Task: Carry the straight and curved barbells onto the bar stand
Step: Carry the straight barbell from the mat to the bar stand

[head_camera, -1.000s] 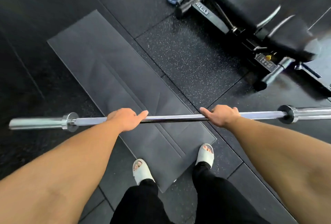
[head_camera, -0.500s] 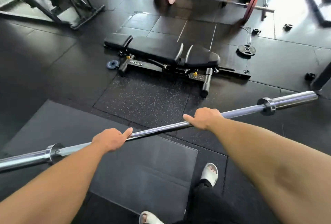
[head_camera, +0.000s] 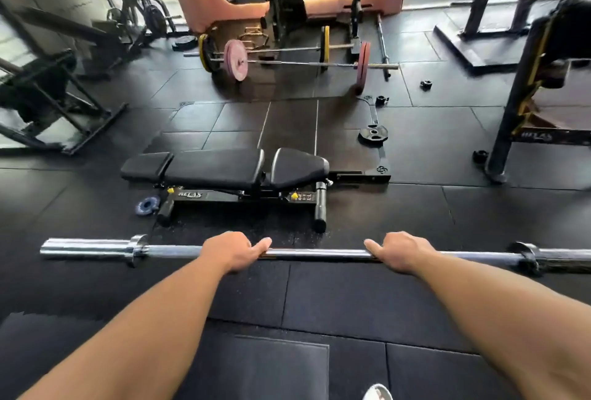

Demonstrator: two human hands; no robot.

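- Gym floor of black rubber tiles [head_camera: 367, 297]; racks and machines along the far side, bright windows behind.
- Straight barbell [head_camera: 316, 254] held off the floor in front of the person, level, long axis running left to right across the view. Left sleeve end fully in view; right sleeve runs off the right edge.
- Left hand [head_camera: 232, 251] wrapped overhand round the shaft, thumb laid along it toward centre. Right hand [head_camera: 401, 252] the same, mirrored. Both closed on the bar, set apart either side of its middle, so the load looks evenly shared; neither hand nearer a collar by much.
- Flat bench [head_camera: 224, 172] lies on the floor just beyond the bar, parallel to it, squarely in the way ahead.
- Beyond the bench: loaded barbell with pink plates [head_camera: 303, 62] on the floor, a loose black plate [head_camera: 372, 134], small collars scattered nearby.
- Bar stand: cannot say which of the far frames it is. Curved bar: not picked out for certain.
- Judgement: the carry is mid-way; with the bar lying broadside, the walk must skirt the bench, and the long ends could catch the upright post [head_camera: 515, 105] at right.
- Change from half a second back: bar then sloped, right end higher and farther; now it sits level. View has lifted, showing more of the room, and the bench sits lower in frame.
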